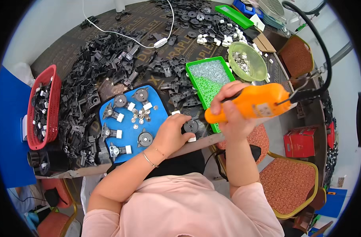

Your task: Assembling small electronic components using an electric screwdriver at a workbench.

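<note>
My right hand (240, 125) is wrapped round an orange electric screwdriver (263, 103), its dark tip pointing left. Just left of that tip, my left hand (169, 133) grips a black part with a round disc (191, 126) near the table's front edge. Thumb and fingers close about the disc's left side; the palm hides some of the part. White blocks show beside it. A blue mat (160, 118) lies left of my left hand. On it sit several black assemblies with white ends, a loose grey-black disc (145, 139) and a cluster of small metal pieces (140, 115).
A green tray (204, 83) of small metal pieces and a yellow-green bowl (259, 57) stand right of centre. Heaps of black parts (109, 59) cover the table's left. A red basket (54, 118) sits far left. The screwdriver's black cable (326, 51) hangs at upper right.
</note>
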A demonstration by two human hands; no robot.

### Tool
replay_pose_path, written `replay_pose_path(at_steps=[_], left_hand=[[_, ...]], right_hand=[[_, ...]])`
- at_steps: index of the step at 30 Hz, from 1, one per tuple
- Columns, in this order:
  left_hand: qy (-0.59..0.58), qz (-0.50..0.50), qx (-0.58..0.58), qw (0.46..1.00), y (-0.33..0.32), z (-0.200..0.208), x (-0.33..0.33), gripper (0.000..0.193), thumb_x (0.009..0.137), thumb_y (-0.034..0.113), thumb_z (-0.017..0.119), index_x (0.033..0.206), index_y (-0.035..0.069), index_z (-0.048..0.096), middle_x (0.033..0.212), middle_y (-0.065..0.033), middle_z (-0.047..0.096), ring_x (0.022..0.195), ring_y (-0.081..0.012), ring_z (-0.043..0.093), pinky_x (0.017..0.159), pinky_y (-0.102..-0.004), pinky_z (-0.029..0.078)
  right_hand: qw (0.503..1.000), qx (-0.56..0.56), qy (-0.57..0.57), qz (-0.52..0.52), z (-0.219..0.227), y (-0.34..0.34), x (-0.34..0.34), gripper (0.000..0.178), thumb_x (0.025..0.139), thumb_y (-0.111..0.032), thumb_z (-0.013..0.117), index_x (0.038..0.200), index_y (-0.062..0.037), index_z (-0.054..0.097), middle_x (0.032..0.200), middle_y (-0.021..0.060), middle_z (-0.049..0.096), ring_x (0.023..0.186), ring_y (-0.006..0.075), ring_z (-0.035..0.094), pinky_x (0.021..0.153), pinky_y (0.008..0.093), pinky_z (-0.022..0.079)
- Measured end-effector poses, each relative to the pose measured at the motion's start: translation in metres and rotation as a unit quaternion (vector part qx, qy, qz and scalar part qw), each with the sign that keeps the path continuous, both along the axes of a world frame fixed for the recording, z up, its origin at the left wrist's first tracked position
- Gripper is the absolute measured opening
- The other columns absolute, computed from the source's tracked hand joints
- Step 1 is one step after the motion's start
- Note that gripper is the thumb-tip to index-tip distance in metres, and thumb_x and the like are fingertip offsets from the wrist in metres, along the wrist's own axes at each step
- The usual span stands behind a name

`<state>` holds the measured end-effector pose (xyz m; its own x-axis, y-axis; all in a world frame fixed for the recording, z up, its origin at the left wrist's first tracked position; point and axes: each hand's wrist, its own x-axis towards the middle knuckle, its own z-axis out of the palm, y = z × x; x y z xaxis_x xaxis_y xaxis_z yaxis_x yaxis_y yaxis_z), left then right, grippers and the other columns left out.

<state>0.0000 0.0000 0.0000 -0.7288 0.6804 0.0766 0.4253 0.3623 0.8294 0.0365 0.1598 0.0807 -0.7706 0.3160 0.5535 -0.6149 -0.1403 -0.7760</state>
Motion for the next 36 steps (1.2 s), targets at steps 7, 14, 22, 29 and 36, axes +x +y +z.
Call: replay_pose_path(at_steps=[7, 14, 22, 29, 36], left_hand=[[0.006, 0.002, 0.012, 1.0, 0.002, -0.002, -0.001, 0.049, 0.062, 0.013, 0.083, 0.105, 0.0, 0.064, 0.091, -0.0148, 0.062, 0.083, -0.0301, 0.059, 0.075, -0.0363, 0.049], [-0.022, 0.017, 0.064, 0.998, 0.004, -0.013, 0.0, 0.046, 0.062, 0.012, 0.081, 0.102, -0.003, 0.064, 0.091, -0.016, 0.062, 0.09, -0.0335, 0.059, 0.081, -0.038, 0.048], [0.0, 0.018, 0.06, 0.998, 0.004, -0.014, 0.001, 0.043, 0.062, 0.013, 0.082, 0.099, -0.001, 0.065, 0.086, -0.0147, 0.06, 0.084, -0.0324, 0.059, 0.076, -0.0382, 0.048], [-0.018, 0.026, 0.026, 0.999, 0.003, -0.006, 0.002, 0.045, 0.064, 0.014, 0.081, 0.102, -0.003, 0.064, 0.09, -0.0155, 0.061, 0.085, -0.0324, 0.06, 0.077, -0.0368, 0.049], [-0.046, 0.034, 0.017, 0.998, 0.003, -0.006, 0.005, 0.049, 0.064, 0.014, 0.081, 0.105, -0.004, 0.064, 0.096, -0.0153, 0.061, 0.086, -0.0314, 0.06, 0.077, -0.0359, 0.05]], right_hand=[[0.998, 0.066, 0.005, -0.003, -0.01, -0.022, -0.003, 0.019, 0.081, 0.003, 0.063, 0.095, 0.0017, 0.05, 0.088, 0.0129, 0.052, 0.062, 0.0168, 0.056, 0.058, 0.0273, 0.049], [0.998, 0.064, -0.027, -0.008, -0.008, -0.031, -0.002, 0.021, 0.078, 0.011, 0.059, 0.094, 0.001, 0.05, 0.086, 0.0113, 0.051, 0.062, 0.0155, 0.056, 0.057, 0.0266, 0.048], [0.998, 0.055, -0.043, 0.001, -0.013, -0.033, -0.004, 0.023, 0.076, 0.013, 0.058, 0.093, -0.0002, 0.05, 0.084, 0.0103, 0.051, 0.061, 0.0151, 0.056, 0.056, 0.0266, 0.048], [0.995, 0.042, 0.058, 0.066, 0.007, 0.0, -0.013, 0.02, 0.079, 0.008, 0.059, 0.096, 0.0009, 0.051, 0.089, 0.0119, 0.053, 0.063, 0.0169, 0.056, 0.057, 0.0274, 0.048], [0.987, 0.03, -0.019, -0.155, -0.023, 0.032, -0.025, 0.018, 0.082, 0.006, 0.06, 0.096, -0.0013, 0.051, 0.082, 0.0087, 0.056, 0.064, 0.0147, 0.056, 0.059, 0.0265, 0.047]])
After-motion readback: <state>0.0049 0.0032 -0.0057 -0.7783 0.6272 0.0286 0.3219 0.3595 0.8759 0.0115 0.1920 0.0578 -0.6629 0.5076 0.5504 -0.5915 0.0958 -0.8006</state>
